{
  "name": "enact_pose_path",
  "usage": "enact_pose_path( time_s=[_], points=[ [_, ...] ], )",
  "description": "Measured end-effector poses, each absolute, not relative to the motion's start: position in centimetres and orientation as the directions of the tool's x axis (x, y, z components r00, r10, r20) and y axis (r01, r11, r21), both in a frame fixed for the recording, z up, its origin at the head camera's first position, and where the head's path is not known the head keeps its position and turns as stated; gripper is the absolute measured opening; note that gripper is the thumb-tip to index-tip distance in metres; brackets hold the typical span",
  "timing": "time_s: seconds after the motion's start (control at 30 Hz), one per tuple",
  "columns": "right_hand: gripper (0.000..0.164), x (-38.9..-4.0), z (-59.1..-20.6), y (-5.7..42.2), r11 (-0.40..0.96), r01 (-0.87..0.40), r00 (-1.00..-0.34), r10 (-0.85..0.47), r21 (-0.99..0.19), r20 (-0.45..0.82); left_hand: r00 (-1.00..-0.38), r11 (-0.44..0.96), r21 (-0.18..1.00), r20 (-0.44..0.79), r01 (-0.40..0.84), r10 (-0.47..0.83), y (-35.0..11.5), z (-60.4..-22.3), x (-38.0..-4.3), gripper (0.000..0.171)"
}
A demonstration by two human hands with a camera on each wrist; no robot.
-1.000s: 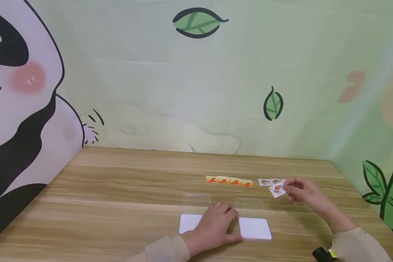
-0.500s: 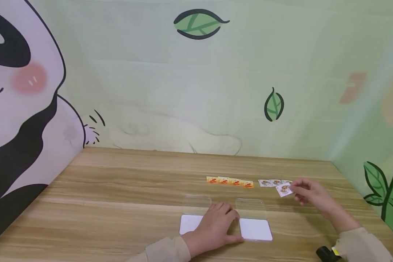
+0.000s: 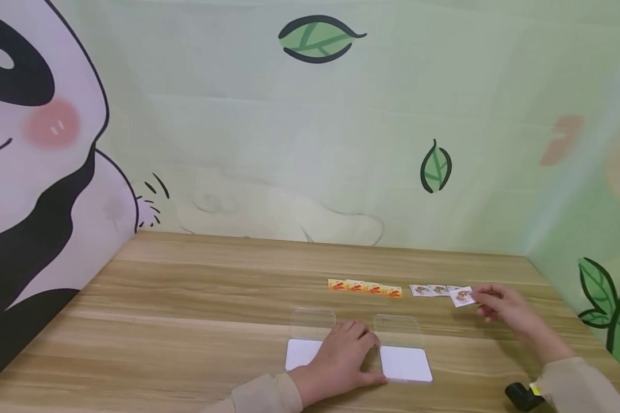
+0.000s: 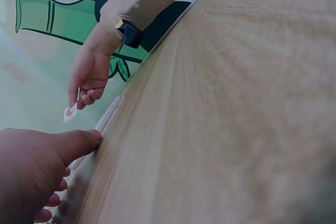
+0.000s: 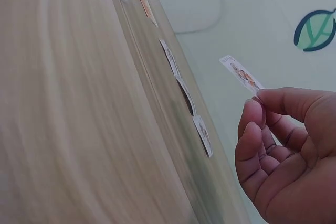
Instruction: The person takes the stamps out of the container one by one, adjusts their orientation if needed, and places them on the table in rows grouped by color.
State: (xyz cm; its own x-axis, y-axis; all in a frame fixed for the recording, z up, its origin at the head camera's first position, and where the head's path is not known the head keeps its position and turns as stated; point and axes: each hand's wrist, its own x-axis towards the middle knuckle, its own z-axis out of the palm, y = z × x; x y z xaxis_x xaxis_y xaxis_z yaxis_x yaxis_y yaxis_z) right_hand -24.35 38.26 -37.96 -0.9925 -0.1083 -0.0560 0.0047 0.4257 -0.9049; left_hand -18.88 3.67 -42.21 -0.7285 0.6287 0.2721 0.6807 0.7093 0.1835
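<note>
My right hand [image 3: 506, 310] pinches a small white picture card [image 3: 462, 296] between thumb and fingers at the far right of the table. In the right wrist view the card [image 5: 240, 72] is held up by one end, apart from a row of three similar white cards [image 5: 184, 93]. My left hand [image 3: 338, 358] rests between two flat cases with white bases and transparent lids folded back. Its thumb and index finger span the left end of the right case [image 3: 405, 364], touching its near and far corners. The hand partly covers the left case [image 3: 301, 351].
A row of several overlapping yellow-orange cards [image 3: 364, 287] lies to the left of the white ones. Behind the wooden table [image 3: 186, 321] hangs a light green cloth backdrop [image 3: 227, 115] with a panda and leaves. A black device [image 3: 522, 396] sits at my right wrist.
My right hand has moved the pinched card rightward along the white row, from below it to its right end. My left hand keeps its place at the right case.
</note>
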Motion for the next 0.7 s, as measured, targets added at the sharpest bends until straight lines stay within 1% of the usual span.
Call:
enact_pose_path(
  time_s=[0.1,0.27,0.47,0.7],
  points=[
    [0.006,-24.6,-38.1,38.9,0.392,0.016,-0.993,-0.104,-0.920,-0.062,-0.730,0.711,0.185,0.268,0.679,0.628,3.7,-42.2,-18.8,0.048],
    [0.013,-25.0,-38.5,39.8,0.304,0.030,-0.992,-0.109,-0.952,-0.066,-0.731,0.712,0.183,0.265,0.678,0.629,3.7,-42.1,-18.8,0.048],
    [0.016,-25.3,-38.7,40.6,0.279,0.033,-0.991,-0.116,-0.960,-0.067,-0.732,0.712,0.182,0.261,0.678,0.629,3.7,-42.1,-18.9,0.047],
    [0.019,-25.7,-38.7,41.2,0.259,0.075,-0.990,-0.093,-0.963,-0.102,-0.734,0.715,0.181,0.256,0.675,0.629,3.7,-42.1,-19.0,0.047]
  ],
)
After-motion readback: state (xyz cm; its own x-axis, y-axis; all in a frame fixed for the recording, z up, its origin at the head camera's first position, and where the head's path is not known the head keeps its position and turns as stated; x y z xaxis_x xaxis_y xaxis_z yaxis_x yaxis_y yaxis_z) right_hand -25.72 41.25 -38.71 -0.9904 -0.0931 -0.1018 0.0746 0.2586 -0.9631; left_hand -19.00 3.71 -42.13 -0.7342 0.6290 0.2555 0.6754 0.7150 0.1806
